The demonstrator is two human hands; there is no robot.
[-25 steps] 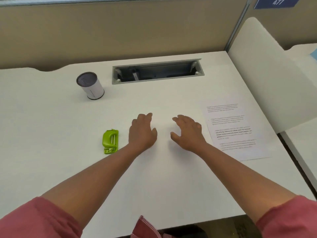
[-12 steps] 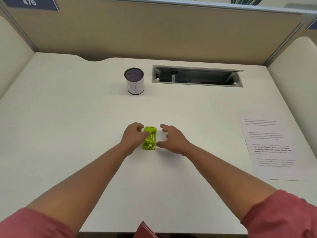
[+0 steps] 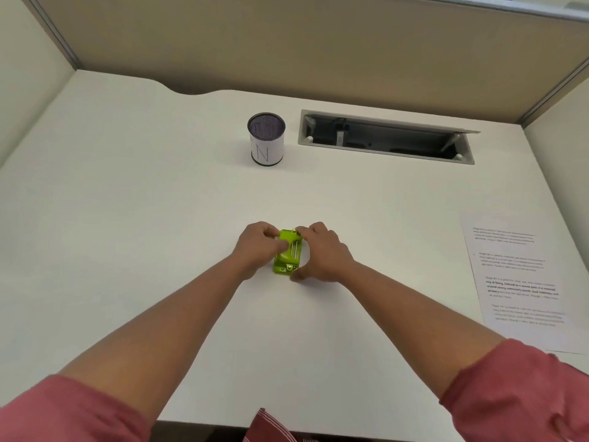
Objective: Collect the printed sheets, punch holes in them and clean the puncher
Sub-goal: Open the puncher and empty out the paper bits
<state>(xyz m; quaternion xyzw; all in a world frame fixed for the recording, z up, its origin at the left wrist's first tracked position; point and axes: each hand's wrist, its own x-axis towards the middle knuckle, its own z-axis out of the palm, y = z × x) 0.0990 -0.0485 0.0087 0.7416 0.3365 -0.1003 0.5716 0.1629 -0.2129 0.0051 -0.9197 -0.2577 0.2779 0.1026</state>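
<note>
Green plastic puncher [image 3: 287, 252], one only, sits mid table [image 3: 127, 218], underside up with two metal rods showing. Long axis runs roughly away from me, tilted a bit, far end leaning right. Both my hands are on it. Left hand [image 3: 255, 247] grips the left side, fingers [image 3: 271, 232] curled narrow over the far left corner, thumb lying across the green body. Right hand [image 3: 322, 253] clamps the right side, fingers at the far right corner, thumb at the near end by the small metal part. Puncher looks in contact with the table, can't fully tell.

One printed sheet [image 3: 516, 282] lies flat at the right edge of the table, well apart from the puncher; several paragraphs, one bolder block, text too small to read. One mesh cup [image 3: 266, 140] stands upright at the far side, white paper wrap with a handwritten "N". One open cable slot [image 3: 385, 137] just right of the cup. Two red sleeves [image 3: 522, 393] at the bottom.
</note>
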